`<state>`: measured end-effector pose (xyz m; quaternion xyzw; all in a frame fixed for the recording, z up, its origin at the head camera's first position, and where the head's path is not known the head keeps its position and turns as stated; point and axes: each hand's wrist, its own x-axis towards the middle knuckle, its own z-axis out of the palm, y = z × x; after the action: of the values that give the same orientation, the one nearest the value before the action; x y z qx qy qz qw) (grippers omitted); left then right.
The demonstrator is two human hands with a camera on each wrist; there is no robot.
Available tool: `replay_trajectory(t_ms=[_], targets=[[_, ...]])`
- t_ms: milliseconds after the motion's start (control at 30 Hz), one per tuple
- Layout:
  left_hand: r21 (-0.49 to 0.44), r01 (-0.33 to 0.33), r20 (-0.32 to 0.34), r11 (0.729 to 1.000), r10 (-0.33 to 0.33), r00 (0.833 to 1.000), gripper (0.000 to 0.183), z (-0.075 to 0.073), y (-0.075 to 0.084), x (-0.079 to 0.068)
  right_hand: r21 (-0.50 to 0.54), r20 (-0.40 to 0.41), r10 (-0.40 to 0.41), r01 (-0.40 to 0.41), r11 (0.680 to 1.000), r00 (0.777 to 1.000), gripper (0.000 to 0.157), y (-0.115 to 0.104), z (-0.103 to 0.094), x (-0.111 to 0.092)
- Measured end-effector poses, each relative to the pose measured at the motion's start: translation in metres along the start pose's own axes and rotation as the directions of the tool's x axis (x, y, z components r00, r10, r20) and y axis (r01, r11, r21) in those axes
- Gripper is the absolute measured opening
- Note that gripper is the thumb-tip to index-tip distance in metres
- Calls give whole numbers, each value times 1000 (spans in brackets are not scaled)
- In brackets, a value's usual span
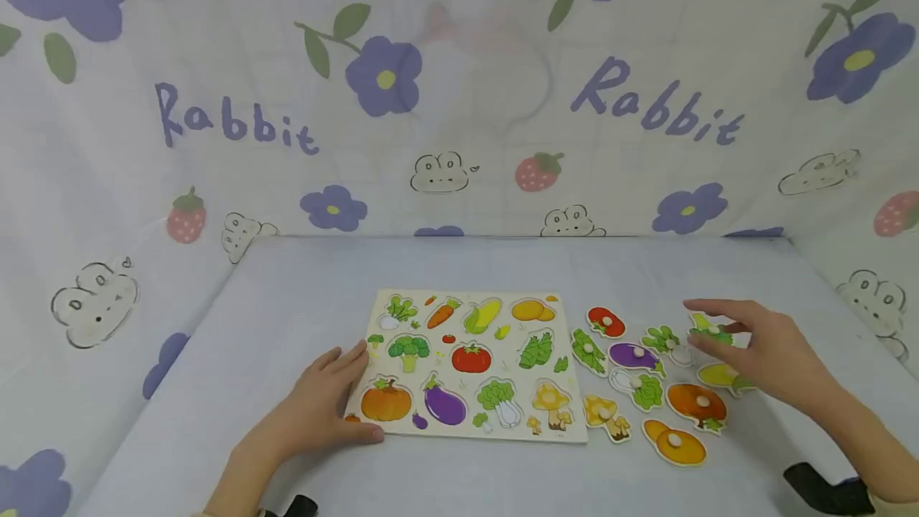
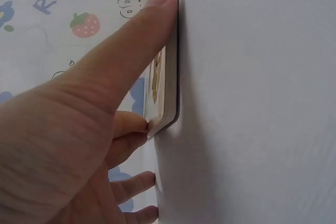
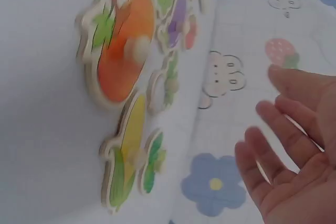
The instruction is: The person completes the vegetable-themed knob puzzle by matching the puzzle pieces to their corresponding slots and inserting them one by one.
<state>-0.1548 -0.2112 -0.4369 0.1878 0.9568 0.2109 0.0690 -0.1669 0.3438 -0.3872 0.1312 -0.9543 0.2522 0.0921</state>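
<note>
A flat puzzle board point(image 1: 470, 401) printed with vegetables lies on the table. My left hand point(image 1: 316, 397) rests at its front left corner, thumb along the front edge and fingers at the left side. In the left wrist view, the thumb point(image 2: 131, 48) lies straight against the board's edge point(image 2: 169, 98). My right hand point(image 1: 771, 345) hovers over the loose knobbed pieces with nothing in it, fingers apart. Beneath it are a broccoli piece point(image 1: 707, 331) and a corn piece point(image 1: 720, 376), both partly overlapped by the hand. The pumpkin piece point(image 3: 123, 59) lies nearby.
Right of the board lie tomato point(image 1: 605, 322), asparagus point(image 1: 589, 353), eggplant point(image 1: 632, 356), radish point(image 1: 659, 338), bok choy point(image 1: 648, 391), mushroom point(image 1: 601, 409) and potato point(image 1: 678, 453) pieces, close together. A patterned curtain point(image 1: 459, 102) hangs behind the table point(image 1: 323, 270).
</note>
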Motion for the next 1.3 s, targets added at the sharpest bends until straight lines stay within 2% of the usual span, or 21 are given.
replay_trajectory(t_ms=[67,133,267,367,533,667,767,900,1133,1300], targets=[[-20,4,6,1000,-4,1000,113,-2,-1,-1,90,27,14,-17,996,1000,39,9,-4,6],[-36,8,16,999,-8,1000,111,-4,-2,-3,188,94,55,-72,980,994,35,20,-6,12],[-56,4,19,998,-3,1000,107,-5,-2,-3,342,255,145,-230,911,956,41,41,-3,21],[-74,-15,12,997,16,1000,106,-5,-2,-1,396,319,170,-294,870,932,45,53,1,28],[-84,-7,18,996,9,1000,106,-5,0,0,405,374,163,-319,857,913,47,63,8,39],[-79,27,23,997,-25,999,106,-5,2,-1,385,408,197,-364,848,891,46,67,15,45],[-72,41,25,997,-39,999,106,-6,3,-2,393,422,204,-381,837,883,44,68,20,45],[-68,25,19,997,-23,1000,106,-7,3,-3,424,447,193,-396,814,874,42,64,26,44],[-65,-2,2,998,2,1000,106,-6,1,-4,433,455,194,-407,804,869,42,60,28,47],[-62,-6,-5,998,5,1000,105,-4,-2,-3,424,474,219,-439,793,853,41,60,31,48]])
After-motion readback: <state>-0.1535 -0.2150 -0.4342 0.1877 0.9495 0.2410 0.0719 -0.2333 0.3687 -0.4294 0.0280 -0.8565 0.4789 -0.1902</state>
